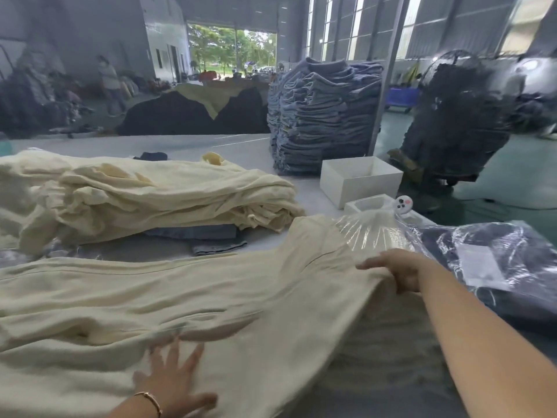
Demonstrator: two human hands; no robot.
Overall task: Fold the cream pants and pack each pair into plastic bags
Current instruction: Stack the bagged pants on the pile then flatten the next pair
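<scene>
- We are laying one pair of cream pants (180,297) flat across the table (235,146) in front of us.
- Our left hand (174,378) is pressing it with fingers spread; our right hand (398,268) is pinching its edge.
- Smoothing wrinkles outward before folding is probably wisest.
- We are counting one cream pile (144,197), one plastic bag stack (373,230), two white boxes (358,179).

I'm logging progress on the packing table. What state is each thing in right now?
cream pants: spread flat on the table, not yet folded.
left hand: fingers spread, pressing flat on the pants.
right hand: holding the pants' edge at the waist end.
pile of cream pants: heaped, unfolded.
plastic bags: bunched, clipped at the top.
white box: open.
bagged dark garment: already sealed in plastic.
stack of jeans: folded, piled high.
</scene>
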